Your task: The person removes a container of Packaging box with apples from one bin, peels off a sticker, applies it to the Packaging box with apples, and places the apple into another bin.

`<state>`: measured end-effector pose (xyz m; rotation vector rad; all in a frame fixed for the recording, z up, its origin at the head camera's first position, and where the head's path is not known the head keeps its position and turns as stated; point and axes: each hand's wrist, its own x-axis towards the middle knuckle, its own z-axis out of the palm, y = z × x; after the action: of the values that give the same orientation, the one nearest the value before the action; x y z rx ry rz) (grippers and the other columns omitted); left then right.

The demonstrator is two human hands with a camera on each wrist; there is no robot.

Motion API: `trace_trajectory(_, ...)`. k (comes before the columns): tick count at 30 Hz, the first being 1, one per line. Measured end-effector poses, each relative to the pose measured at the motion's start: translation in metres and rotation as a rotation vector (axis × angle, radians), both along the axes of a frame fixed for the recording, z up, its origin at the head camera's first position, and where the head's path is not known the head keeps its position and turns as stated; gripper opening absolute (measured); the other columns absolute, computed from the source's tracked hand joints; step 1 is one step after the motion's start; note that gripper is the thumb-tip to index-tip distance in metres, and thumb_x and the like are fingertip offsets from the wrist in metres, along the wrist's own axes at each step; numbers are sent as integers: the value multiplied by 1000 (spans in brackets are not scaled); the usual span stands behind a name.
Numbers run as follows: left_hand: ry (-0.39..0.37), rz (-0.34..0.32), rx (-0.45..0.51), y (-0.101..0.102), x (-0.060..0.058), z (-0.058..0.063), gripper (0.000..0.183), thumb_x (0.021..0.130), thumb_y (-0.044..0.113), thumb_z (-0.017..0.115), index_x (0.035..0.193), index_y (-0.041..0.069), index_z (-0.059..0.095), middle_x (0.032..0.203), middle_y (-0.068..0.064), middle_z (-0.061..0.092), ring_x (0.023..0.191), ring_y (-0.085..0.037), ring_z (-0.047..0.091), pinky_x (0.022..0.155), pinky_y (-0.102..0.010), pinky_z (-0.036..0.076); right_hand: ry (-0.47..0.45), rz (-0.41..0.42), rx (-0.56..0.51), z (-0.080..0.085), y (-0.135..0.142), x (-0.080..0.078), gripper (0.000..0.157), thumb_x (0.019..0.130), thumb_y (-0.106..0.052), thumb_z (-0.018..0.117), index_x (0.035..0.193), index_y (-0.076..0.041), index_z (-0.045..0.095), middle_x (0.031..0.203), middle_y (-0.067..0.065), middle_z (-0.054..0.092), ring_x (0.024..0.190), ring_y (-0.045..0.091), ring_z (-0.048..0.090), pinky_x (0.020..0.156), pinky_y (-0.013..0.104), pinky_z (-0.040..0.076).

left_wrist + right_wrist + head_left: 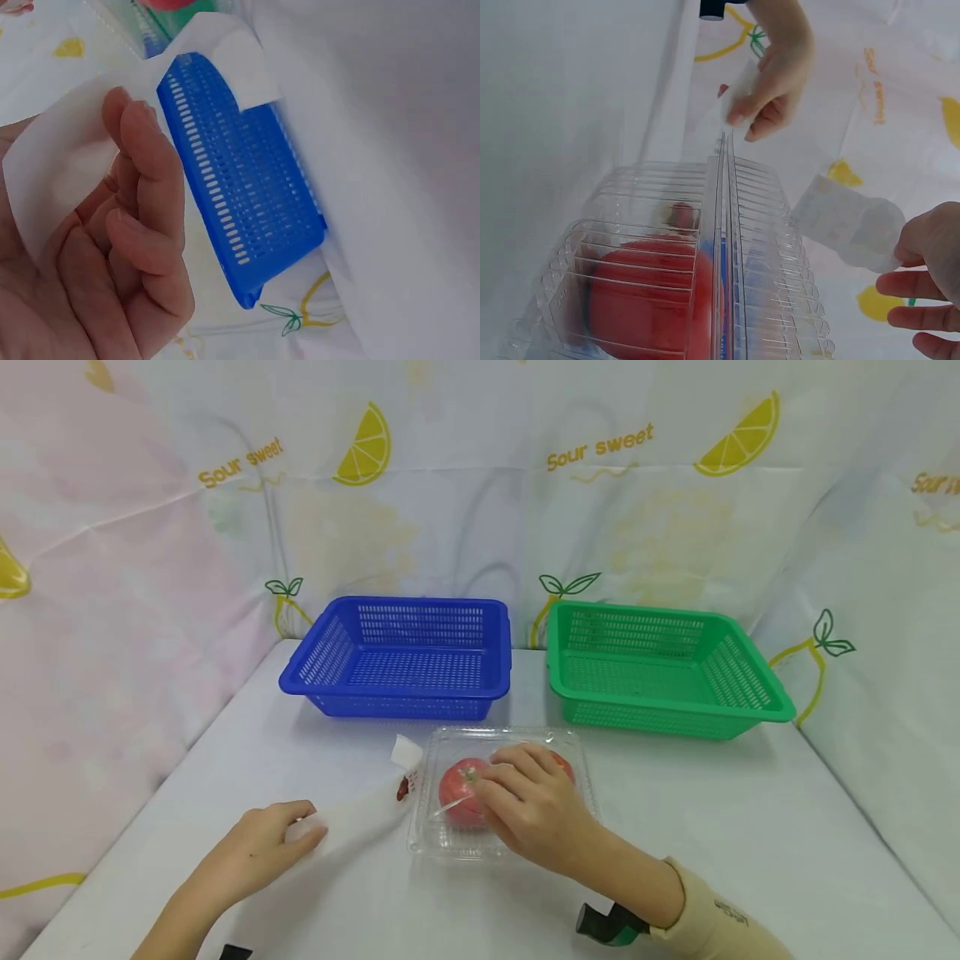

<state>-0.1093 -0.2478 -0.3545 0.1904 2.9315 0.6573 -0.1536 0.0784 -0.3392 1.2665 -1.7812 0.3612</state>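
Note:
A clear plastic clamshell box [463, 852] lies on the white table with red tomatoes [455, 785] inside, lid down. To its left, my left hand [255, 847] pinches a whitish paper strip [236, 60] between thumb and fingers. The strip stretches toward the box's left edge, where a white folded end and a small red print show. Above the lid, my right hand [536, 810] pinches a thin, pale label [847, 225] between thumb and forefinger, its other fingers spread. In the right wrist view the label's far end meets the lid's side.
Behind the box stand a blue plastic basket [397, 693] on the left and a green plastic basket [671, 714] on the right, both with nothing inside. A lemon-printed cloth [465, 527] hangs behind them and at both sides.

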Motion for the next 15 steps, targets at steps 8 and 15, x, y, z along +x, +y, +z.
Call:
trace_trajectory(8, -124, 59, 8, -30, -6, -9, 18, 86, 25, 61, 93, 8, 59, 81, -4, 61, 74, -20, 54, 59, -37, 43, -25, -13, 18, -2, 1, -1, 23, 93, -15, 45, 87, -7, 66, 84, 5, 66, 85, 23, 58, 81, 36, 44)
trace_trajectory(15, -189, 60, 48, -48, -8, -19, 20, 85, 17, 62, 97, 2, 57, 73, -1, 56, 65, -16, 50, 55, -32, 41, -36, -9, 15, -4, 1, -2, 23, 93, -16, 46, 87, -7, 66, 83, 4, 66, 82, 22, 59, 78, 34, 46)
